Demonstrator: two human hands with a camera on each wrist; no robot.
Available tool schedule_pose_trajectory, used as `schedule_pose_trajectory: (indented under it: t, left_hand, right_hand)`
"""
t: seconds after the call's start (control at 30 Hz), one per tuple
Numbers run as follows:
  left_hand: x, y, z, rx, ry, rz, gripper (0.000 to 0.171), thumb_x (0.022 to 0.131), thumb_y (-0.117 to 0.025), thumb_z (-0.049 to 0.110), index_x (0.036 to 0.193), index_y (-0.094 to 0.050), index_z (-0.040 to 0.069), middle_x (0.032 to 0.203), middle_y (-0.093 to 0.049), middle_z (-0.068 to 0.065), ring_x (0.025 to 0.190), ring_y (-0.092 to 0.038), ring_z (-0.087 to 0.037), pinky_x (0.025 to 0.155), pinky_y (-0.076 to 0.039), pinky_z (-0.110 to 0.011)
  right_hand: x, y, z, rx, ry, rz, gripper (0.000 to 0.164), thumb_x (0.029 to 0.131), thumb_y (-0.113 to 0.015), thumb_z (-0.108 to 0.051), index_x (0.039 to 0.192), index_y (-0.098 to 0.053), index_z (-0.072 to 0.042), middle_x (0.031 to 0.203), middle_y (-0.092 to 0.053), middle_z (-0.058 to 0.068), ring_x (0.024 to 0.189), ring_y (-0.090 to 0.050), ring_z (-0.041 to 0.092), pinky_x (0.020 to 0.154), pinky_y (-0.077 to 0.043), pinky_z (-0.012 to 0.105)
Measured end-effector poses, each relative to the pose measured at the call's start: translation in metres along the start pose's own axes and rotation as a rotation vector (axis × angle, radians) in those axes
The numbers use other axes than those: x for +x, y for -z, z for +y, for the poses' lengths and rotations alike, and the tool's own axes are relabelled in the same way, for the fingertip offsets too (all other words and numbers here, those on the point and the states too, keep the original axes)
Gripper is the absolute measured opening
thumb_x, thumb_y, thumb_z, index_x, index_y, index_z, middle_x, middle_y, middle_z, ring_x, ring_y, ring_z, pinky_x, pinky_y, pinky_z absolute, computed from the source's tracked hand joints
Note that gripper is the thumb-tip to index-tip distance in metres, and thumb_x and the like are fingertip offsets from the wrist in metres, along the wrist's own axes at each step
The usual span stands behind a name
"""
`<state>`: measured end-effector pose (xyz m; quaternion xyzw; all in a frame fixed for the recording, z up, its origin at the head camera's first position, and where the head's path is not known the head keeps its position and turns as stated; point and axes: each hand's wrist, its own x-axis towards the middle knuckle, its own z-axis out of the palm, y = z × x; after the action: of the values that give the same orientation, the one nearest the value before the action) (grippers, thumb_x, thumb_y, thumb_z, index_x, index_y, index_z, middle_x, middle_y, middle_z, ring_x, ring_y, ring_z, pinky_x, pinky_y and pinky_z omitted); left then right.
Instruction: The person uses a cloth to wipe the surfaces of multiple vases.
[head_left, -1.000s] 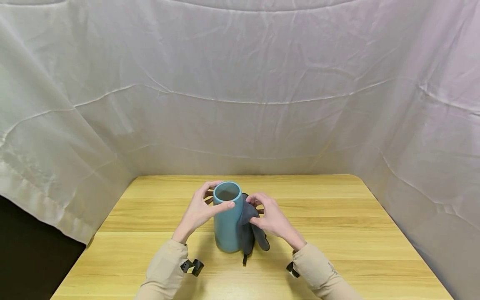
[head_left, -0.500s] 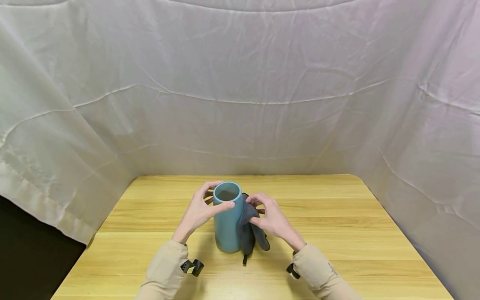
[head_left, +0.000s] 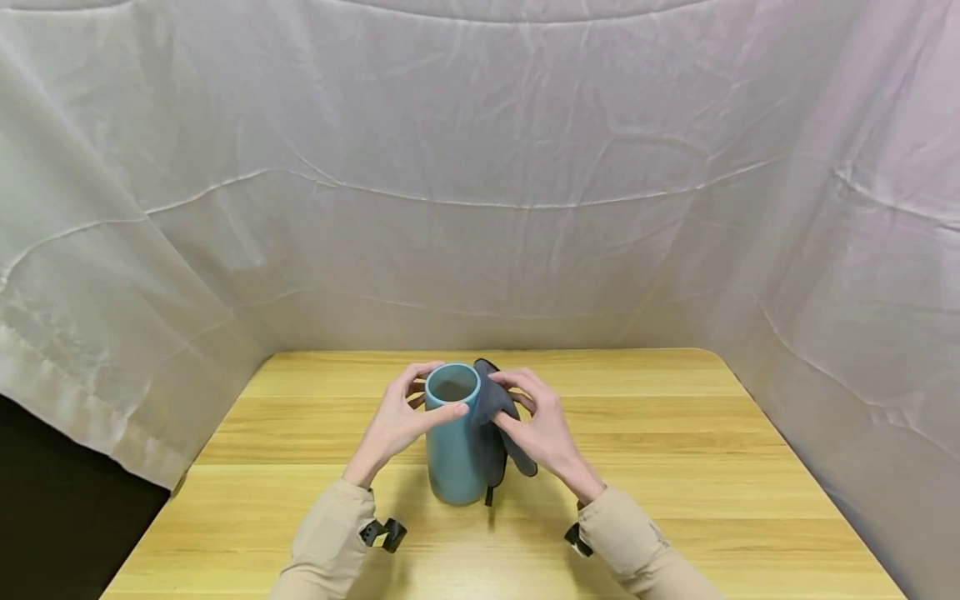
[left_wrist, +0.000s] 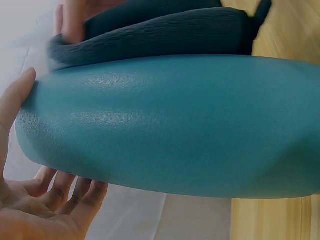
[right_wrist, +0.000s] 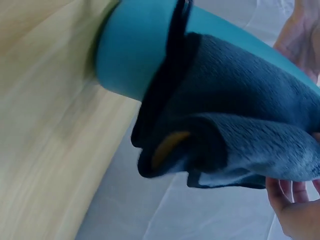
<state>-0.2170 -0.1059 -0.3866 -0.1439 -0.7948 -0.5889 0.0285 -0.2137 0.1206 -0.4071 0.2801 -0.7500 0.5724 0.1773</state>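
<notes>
A tall teal vase (head_left: 453, 458) stands upright on the wooden table, its round mouth facing up. My left hand (head_left: 397, 421) grips it near the rim, thumb across the front and fingers round the far left side. In the left wrist view the smooth vase (left_wrist: 175, 125) fills the middle. A dark grey-blue cloth (head_left: 491, 442) with black edging and a small hanging loop is bunched in my right hand (head_left: 543, 425), which pinches it against the vase's right side. Folds of the fuzzy cloth (right_wrist: 240, 85) hang down in the right wrist view.
The wooden table (head_left: 675, 467) stretches out on both sides of the vase. Pale grey curtains (head_left: 510, 258) rise behind it and at the sides. A dark area (head_left: 67, 500) lies beyond the table's left edge.
My right hand and the cloth have moved up along the vase's side; the cloth's top edge now reaches about rim height. The left hand and vase stay almost where they were.
</notes>
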Motion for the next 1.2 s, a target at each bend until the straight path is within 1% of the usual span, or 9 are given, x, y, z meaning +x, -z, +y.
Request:
schedule_pose_trajectory:
  t: [0.1, 0.17, 0.27, 0.37, 0.43, 0.6, 0.9, 1.1, 1.2]
  left_hand:
    - [0.000, 0.000, 0.000, 0.002, 0.005, 0.002, 0.064, 0.080, -0.085, 0.029, 0.136, -0.056, 0.021, 0.126, -0.060, -0.008, 0.118, -0.056, -0.026, 0.112, -0.045, -0.052]
    - [0.000, 0.000, 0.000, 0.002, 0.006, 0.002, 0.064, 0.080, -0.085, 0.029, 0.136, -0.056, 0.020, 0.126, -0.060, -0.008, 0.118, -0.057, -0.027, 0.112, -0.045, -0.052]
    - [0.000, 0.000, 0.001, 0.003, 0.006, 0.002, 0.063, 0.080, -0.085, 0.029, 0.136, -0.056, 0.021, 0.126, -0.060, -0.008, 0.118, -0.057, -0.027, 0.111, -0.045, -0.052]
    - [0.000, 0.000, 0.001, 0.003, 0.006, 0.001, 0.063, 0.080, -0.085, 0.029, 0.136, -0.056, 0.021, 0.126, -0.060, -0.008, 0.119, -0.057, -0.027, 0.111, -0.045, -0.052]
    - [0.000, 0.000, 0.000, 0.001, 0.005, 0.000, 0.063, 0.080, -0.085, 0.029, 0.136, -0.056, 0.021, 0.126, -0.060, -0.008, 0.119, -0.057, -0.028, 0.111, -0.045, -0.052]
    - [0.000, 0.000, 0.000, -0.002, -0.001, 0.001, 0.063, 0.080, -0.085, 0.029, 0.136, -0.056, 0.021, 0.127, -0.060, -0.008, 0.120, -0.057, -0.029, 0.111, -0.045, -0.053]
    - [0.000, 0.000, 0.000, 0.000, 0.002, 0.004, 0.063, 0.080, -0.085, 0.029, 0.136, -0.056, 0.021, 0.127, -0.060, -0.008, 0.119, -0.058, -0.028, 0.110, -0.046, -0.052]
    - [-0.001, 0.000, 0.001, 0.003, 0.007, -0.001, 0.064, 0.080, -0.085, 0.029, 0.136, -0.056, 0.021, 0.128, -0.060, -0.007, 0.120, -0.058, -0.028, 0.110, -0.046, -0.052]
    - [0.000, 0.000, 0.001, 0.003, 0.007, 0.000, 0.064, 0.080, -0.085, 0.029, 0.136, -0.056, 0.021, 0.128, -0.060, -0.007, 0.120, -0.058, -0.028, 0.109, -0.046, -0.052]
  right_hand:
    - [0.003, -0.001, -0.003, 0.022, 0.041, 0.027, 0.038, 0.086, -0.071, 0.009, 0.122, -0.067, 0.000, 0.118, -0.064, 0.020, 0.109, -0.063, 0.024, 0.094, -0.060, 0.037]
    - [0.004, -0.001, -0.004, 0.026, 0.047, 0.033, 0.037, 0.086, -0.071, 0.009, 0.122, -0.067, 0.000, 0.117, -0.064, 0.020, 0.108, -0.063, 0.020, 0.094, -0.061, 0.037]
    - [0.005, 0.000, -0.005, 0.026, 0.034, 0.024, 0.038, 0.084, -0.072, 0.011, 0.121, -0.067, 0.002, 0.118, -0.064, 0.021, 0.109, -0.062, 0.017, 0.094, -0.060, 0.039]
    - [0.005, 0.002, -0.006, 0.015, 0.016, 0.004, 0.039, 0.083, -0.072, 0.012, 0.121, -0.066, 0.002, 0.118, -0.064, 0.020, 0.109, -0.061, 0.018, 0.094, -0.060, 0.043]
    - [0.005, 0.003, -0.006, -0.007, -0.003, -0.012, 0.040, 0.083, -0.073, 0.011, 0.121, -0.066, 0.001, 0.118, -0.064, 0.019, 0.109, -0.061, 0.020, 0.094, -0.060, 0.045]
    - [0.004, 0.005, -0.003, -0.061, -0.053, -0.058, 0.040, 0.084, -0.071, 0.008, 0.122, -0.066, -0.004, 0.116, -0.065, 0.015, 0.106, -0.061, 0.025, 0.094, -0.060, 0.044]
    - [0.003, 0.007, 0.000, -0.084, -0.106, -0.111, 0.041, 0.082, -0.069, 0.011, 0.120, -0.066, -0.003, 0.115, -0.065, 0.016, 0.105, -0.061, 0.027, 0.094, -0.060, 0.046]
    - [0.002, 0.009, 0.006, -0.172, -0.200, -0.209, 0.037, 0.080, -0.067, 0.010, 0.114, -0.065, -0.003, 0.111, -0.064, 0.015, 0.100, -0.061, 0.026, 0.086, -0.063, 0.045]
    - [0.002, 0.009, 0.008, -0.198, -0.227, -0.252, 0.036, 0.079, -0.066, 0.010, 0.113, -0.063, -0.002, 0.111, -0.063, 0.015, 0.099, -0.061, 0.026, 0.084, -0.063, 0.045]
